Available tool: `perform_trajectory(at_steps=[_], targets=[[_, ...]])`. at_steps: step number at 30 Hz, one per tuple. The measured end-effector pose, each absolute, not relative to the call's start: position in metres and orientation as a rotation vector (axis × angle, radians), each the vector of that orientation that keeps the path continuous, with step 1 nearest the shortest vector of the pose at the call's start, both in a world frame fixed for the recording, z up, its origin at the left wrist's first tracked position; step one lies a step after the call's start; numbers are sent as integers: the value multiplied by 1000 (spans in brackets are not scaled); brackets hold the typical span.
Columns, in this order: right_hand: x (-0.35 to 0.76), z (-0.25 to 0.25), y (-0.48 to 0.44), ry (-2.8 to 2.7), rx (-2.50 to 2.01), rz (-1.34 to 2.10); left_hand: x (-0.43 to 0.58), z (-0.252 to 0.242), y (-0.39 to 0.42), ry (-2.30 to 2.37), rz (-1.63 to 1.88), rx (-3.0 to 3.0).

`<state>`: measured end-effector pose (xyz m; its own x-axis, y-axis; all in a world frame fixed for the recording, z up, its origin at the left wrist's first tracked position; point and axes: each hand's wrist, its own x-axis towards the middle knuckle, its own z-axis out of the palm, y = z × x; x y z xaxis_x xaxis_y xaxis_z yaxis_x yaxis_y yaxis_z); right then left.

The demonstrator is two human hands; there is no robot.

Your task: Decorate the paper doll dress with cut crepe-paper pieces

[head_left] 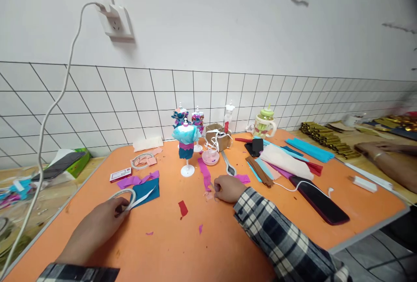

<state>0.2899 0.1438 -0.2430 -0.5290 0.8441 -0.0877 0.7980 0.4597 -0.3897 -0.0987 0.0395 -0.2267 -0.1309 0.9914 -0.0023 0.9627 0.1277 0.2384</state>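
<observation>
My left hand (106,221) pinches the rim of a white roll of tape (133,196), whose loose strip sticks out over a dark teal paper piece (153,193). On the table's middle my right hand (230,188) rests with its fingers curled; what they hold, if anything, is hidden. Beside those fingers lie a magenta crepe strip (205,173) and small pale pink scraps. A small white dress-form stand (187,170) stands upright between the hands, dressed in light blue, magenta and teal paper. A red scrap (183,209) lies in front of it.
Behind are more dressed stands (197,119), a pink dish (210,157), a brown box (221,139) and a green-lidded cup (264,123). Scissors (230,167), crepe paper (286,162) and a cabled phone (321,201) lie right. A co-worker's arm (387,156) is at the far right.
</observation>
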Motion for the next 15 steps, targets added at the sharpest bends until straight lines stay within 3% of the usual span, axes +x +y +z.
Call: perform_trajectory(at_steps=[4, 7, 10, 15], targets=[[298, -247, 147, -2588, -1404, 678, -69, -218, 32, 2483, 364, 2089], [303, -245, 149, -2569, -1402, 645, -28, -217, 21, 2024, 524, 2378], [304, -234, 143, -2527, -1363, 581, 9, -227, 15, 1499, 426, 2470], [290, -226, 93, -2602, -1078, 701, 22, -235, 34, 1592, 491, 2403]])
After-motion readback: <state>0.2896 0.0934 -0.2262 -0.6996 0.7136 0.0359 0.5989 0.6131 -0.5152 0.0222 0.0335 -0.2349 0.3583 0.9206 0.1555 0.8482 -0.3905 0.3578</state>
